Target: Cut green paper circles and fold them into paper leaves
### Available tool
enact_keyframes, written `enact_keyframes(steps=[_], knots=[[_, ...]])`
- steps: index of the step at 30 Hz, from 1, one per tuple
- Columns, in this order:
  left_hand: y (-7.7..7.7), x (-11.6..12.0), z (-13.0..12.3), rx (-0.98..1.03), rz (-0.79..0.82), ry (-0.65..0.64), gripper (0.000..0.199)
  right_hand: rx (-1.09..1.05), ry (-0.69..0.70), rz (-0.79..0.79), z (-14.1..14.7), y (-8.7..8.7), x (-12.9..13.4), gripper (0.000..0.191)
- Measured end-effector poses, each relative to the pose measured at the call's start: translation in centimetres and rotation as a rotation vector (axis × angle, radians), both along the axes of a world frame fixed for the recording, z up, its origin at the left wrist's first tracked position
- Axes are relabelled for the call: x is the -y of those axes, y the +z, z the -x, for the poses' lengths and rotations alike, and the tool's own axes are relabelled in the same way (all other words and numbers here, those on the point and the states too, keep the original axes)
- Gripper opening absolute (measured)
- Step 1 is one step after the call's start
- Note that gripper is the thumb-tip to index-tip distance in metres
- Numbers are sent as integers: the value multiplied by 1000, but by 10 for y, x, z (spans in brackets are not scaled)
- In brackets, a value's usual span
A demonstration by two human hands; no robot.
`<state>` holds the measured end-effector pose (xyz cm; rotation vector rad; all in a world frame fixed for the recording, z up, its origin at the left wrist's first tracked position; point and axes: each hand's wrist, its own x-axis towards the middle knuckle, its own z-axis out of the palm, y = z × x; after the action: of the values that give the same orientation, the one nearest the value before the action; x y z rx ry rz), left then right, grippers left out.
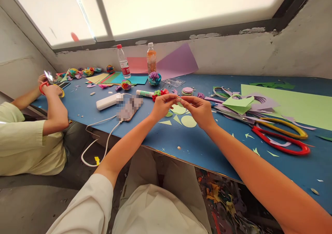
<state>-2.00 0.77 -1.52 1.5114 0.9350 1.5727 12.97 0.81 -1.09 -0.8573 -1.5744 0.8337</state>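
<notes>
Both of my hands meet over the blue table (166, 132), fingertips pinched together on a small piece of light green paper (179, 101). My left hand (163, 106) grips it from the left, and my right hand (201, 110) holds its other side. Much of the piece is hidden by the fingers. Beneath them lie light green paper circles, one of them (189, 121) just below my right hand, along with pointed green scraps (165, 122).
Red and yellow scissors (281, 140) lie among paper scraps at right, by a large green sheet (298, 102). A power bank (109, 101), cabled phone (131, 109), glue stick (144, 93) and two bottles (151, 59) stand or lie left and behind. A person (33, 133) holds scissors at far left.
</notes>
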Motion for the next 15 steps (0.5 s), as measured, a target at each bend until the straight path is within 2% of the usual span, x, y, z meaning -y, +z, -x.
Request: enact_keyframes(steps=[8, 15], knots=[[-5, -4, 0, -9, -27, -11, 31, -3, -68, -14, 0, 0, 0, 24], [-2, 1, 2, -80, -53, -33, 26, 113, -71, -1, -7, 13, 1, 24]])
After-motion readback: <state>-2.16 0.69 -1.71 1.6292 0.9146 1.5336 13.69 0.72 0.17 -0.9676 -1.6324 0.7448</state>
